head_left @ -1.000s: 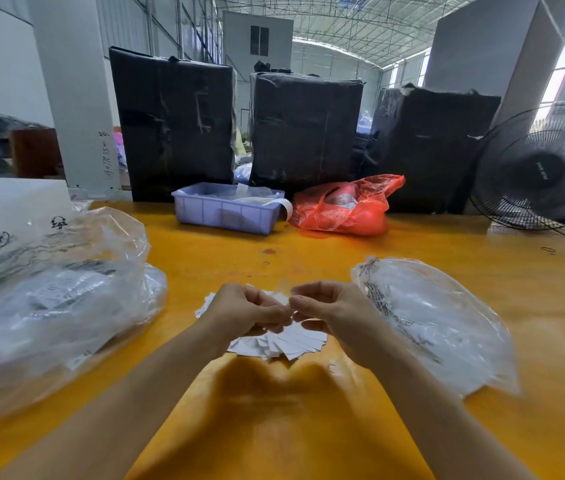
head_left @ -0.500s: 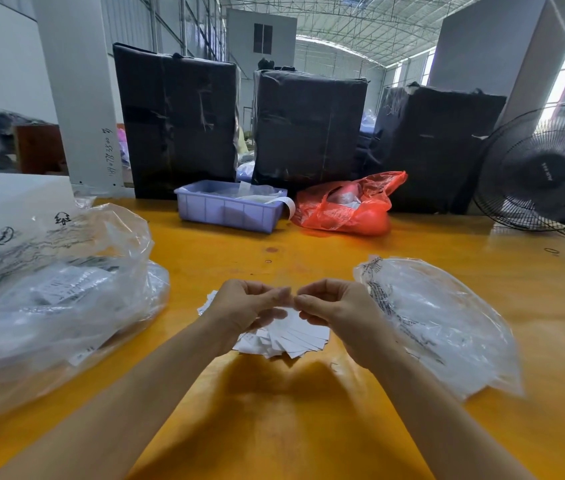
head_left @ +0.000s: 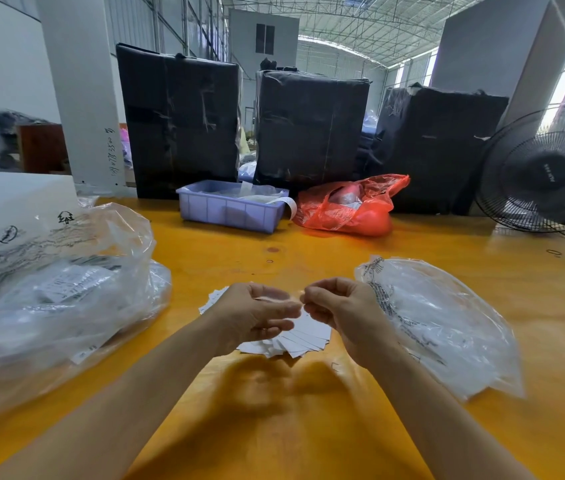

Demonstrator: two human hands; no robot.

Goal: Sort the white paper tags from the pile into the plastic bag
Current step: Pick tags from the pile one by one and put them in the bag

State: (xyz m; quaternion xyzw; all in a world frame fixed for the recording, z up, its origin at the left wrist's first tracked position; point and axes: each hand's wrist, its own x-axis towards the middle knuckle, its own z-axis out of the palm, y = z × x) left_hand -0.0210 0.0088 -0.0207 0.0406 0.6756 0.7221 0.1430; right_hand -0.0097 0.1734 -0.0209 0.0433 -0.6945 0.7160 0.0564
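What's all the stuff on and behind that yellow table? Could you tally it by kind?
Clear plastic bags: 2, one left, one right
Red plastic bag: 1
Blue bin: 1
Black wrapped bales: 3
Fan: 1
Pile of white tags: 1
Total: 9

Both forearms reach forward; left hand (head_left: 257,315) and right hand (head_left: 340,311) meet fingertip to fingertip, fingers curled, blurred.

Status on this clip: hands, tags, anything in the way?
Left hand and right hand pinch something small and clear between them, above the tags. Bag lies flat to the right. Nothing blocking.
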